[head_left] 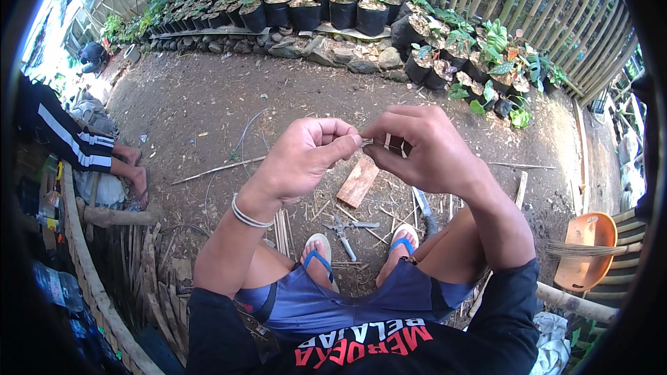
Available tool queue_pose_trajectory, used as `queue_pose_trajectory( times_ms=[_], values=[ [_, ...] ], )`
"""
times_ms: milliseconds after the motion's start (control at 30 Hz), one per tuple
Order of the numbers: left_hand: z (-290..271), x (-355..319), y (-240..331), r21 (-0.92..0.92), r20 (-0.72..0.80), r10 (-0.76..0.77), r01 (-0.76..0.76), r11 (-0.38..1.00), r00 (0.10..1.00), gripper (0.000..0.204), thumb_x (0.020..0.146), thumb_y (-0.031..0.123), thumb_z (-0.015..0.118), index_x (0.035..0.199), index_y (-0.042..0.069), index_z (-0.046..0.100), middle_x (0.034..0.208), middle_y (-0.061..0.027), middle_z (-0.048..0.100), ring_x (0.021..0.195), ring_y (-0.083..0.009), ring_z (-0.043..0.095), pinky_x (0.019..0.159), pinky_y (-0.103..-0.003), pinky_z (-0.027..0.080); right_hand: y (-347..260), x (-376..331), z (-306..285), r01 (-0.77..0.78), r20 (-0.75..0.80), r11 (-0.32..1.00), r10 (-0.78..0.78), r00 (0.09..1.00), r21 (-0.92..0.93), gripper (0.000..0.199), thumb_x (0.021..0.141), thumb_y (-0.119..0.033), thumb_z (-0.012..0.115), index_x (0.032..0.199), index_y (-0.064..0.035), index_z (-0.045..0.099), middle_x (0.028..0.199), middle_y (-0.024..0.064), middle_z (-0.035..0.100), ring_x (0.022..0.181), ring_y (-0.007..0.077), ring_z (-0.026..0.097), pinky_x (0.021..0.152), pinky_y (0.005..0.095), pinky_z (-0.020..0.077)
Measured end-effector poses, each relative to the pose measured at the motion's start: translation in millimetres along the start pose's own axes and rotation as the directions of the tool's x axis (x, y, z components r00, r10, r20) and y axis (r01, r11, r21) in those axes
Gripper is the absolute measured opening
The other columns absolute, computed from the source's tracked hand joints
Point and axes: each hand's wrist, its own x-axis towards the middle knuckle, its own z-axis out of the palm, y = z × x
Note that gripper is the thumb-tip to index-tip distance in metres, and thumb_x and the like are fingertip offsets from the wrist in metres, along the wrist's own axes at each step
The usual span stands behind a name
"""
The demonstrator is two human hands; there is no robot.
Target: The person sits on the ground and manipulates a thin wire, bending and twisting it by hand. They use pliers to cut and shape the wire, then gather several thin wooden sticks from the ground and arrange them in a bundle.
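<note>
My left hand (309, 156) and my right hand (427, 149) meet in front of me above the ground, fingertips almost touching. Both are closed in a pinch around a thin, pale piece that is too small to name. Below them a reddish-brown wooden block (358, 182) lies on the soil. Pliers (342, 235) with their handles apart rest between my feet. A long blade-like tool (424, 210) lies near my right foot, partly hidden by my leg.
Thin sticks and shavings litter the soil. Potted plants in black bags (303, 14) line a stone edge (319, 51) at the back. An orange basin (586, 253) with a broom (577, 248) stands at right. Another person's legs (76, 135) are at left, beside a bamboo rail (90, 278).
</note>
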Motion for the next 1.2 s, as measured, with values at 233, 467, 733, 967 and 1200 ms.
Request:
queue_pose_trajectory(
  times_ms=[233, 467, 733, 967, 1200],
  values=[
    [4.1, 0.6, -1.1, -0.018, -0.039, 0.004, -0.004, 1.0, 0.999, 0.02, 0.105, 0.022, 0.071, 0.111, 0.002, 0.072, 0.086, 0.0078, 0.064, 0.072, 0.0013, 0.049, 0.063, -0.018, 0.038, -1.2, -8.5, 3.8, 0.026, 0.0, 0.981, -0.027, 1.0, -0.194, 0.019, 0.081, -0.007, 0.08, 0.099, -0.0066, 0.074, 0.082, 0.0094, 0.066, 0.068, 0.0299, 0.069, 0.058, 0.0415, 0.0555],
    [1.9, 0.7, -2.1, 0.025, -0.038, 0.026, -0.025, 0.999, 0.999, 0.02, 0.105, 0.019, 0.072, 0.112, 0.001, 0.072, 0.088, 0.0063, 0.066, 0.074, 0.0007, 0.052, 0.064, -0.018, 0.041, -3.3, -5.5, 0.8, -0.112, -0.016, 0.992, 0.111, 0.994, -0.065, 0.02, 0.082, -0.005, 0.081, 0.101, -0.005, 0.078, 0.079, 0.0088, 0.069, 0.067, 0.0232, 0.07, 0.059, 0.0359, 0.0549],
    [0.2, 1.4, -5.8, 0.066, -0.014, 0.016, -0.015, 0.998, 1.0, 0.02, 0.105, 0.018, 0.071, 0.111, -0.001, 0.072, 0.094, 0.0012, 0.071, 0.083, -0.0019, 0.06, 0.072, -0.02, 0.049, -0.7, -6.4, 0.4, -0.09, 0.014, 0.996, 0.09, 0.996, -0.009, 0.018, 0.084, -0.005, 0.078, 0.102, -0.004, 0.077, 0.082, 0.0107, 0.07, 0.069, 0.0263, 0.07, 0.058, 0.0381, 0.0531],
    [3.5, 1.1, -4.4, 0.065, -0.026, -0.005, 0.007, 0.998, 1.0, 0.022, 0.106, 0.023, 0.07, 0.108, 0.002, 0.071, 0.084, 0.0075, 0.063, 0.071, 0.001, 0.048, 0.062, -0.019, 0.038, -0.7, -13.4, -3.8, 0.124, 0.132, 0.923, -0.081, 0.988, -0.364, 0.014, 0.083, -0.013, 0.075, 0.095, -0.0072, 0.07, 0.079, 0.006, 0.057, 0.065, 0.0274, 0.067, 0.056, 0.043, 0.0535],
    [-1.0, -0.6, -4.7, 0.033, 0.001, -0.064, 0.064, 0.997, 0.998, 0.022, 0.107, 0.021, 0.068, 0.109, 0.0, 0.071, 0.08, 0.0064, 0.063, 0.066, 0.0015, 0.048, 0.056, -0.019, 0.035, 3.5, -12.1, -7.3, 0.421, 0.281, 0.735, -0.315, 0.906, -0.533, 0.026, 0.077, -0.022, 0.068, 0.1, -0.0097, 0.067, 0.088, 0.0004, 0.058, 0.07, 0.0162, 0.066, 0.057, 0.0353, 0.0554]
  ],
)
